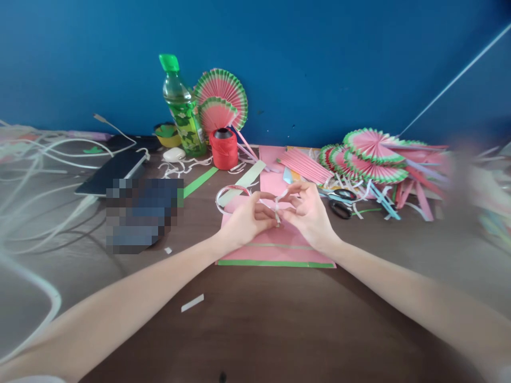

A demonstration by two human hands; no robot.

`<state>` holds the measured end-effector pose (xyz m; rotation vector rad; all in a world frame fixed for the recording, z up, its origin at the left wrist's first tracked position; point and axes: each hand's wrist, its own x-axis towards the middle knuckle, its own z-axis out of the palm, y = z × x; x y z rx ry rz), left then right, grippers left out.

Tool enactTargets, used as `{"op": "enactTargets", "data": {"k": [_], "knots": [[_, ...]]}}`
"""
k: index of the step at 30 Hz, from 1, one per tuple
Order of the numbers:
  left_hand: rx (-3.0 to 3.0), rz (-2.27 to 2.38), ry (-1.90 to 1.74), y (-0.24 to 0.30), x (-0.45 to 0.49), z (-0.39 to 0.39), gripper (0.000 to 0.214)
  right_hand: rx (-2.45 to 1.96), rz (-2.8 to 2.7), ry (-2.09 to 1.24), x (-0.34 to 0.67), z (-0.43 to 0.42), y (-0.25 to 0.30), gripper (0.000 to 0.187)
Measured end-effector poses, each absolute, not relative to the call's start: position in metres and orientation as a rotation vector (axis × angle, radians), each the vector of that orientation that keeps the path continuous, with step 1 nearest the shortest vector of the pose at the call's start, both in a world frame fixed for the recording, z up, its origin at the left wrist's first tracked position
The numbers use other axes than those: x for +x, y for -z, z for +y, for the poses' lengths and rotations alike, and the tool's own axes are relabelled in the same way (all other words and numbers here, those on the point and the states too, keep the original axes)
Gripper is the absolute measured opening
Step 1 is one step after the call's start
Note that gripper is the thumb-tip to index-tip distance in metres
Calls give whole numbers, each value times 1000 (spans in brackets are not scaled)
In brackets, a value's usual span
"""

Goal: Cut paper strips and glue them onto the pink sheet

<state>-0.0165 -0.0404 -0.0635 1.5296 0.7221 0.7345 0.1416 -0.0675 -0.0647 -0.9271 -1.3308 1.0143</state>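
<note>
My left hand [249,219] and my right hand [309,217] meet over a pink paper sheet [275,254] with green stripes along its near side. Between their fingertips is a thin, crumpled white strip [278,204], which looks like tape or its backing. Both hands are closed in a pinch on it; the fingers partly cover where it is held. Just left of my left hand, a roll of tape [219,201] lies on its side. Scissors with black handles [340,208] rest to the right of my right hand.
At the back stand a green-capped bottle [179,106], pleated watermelon-coloured paper fans [229,88] and a red ribbon spool [224,151]. More fans [371,154] and paper strips pile up at right. White cables [43,154], a tablet-like device [109,173] and a pixelated dark object [147,213] lie left.
</note>
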Motion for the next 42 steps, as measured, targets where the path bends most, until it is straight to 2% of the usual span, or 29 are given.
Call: {"op": "enactTargets", "data": {"k": [22,42], "knots": [[1544,853,-767,60,-14,-42,45,-873,-1299,-977,139,-67,63,39],[1526,721,-743,71,-16,-37,43,-874,-1389,-1009,139,-71,64,38]]}}
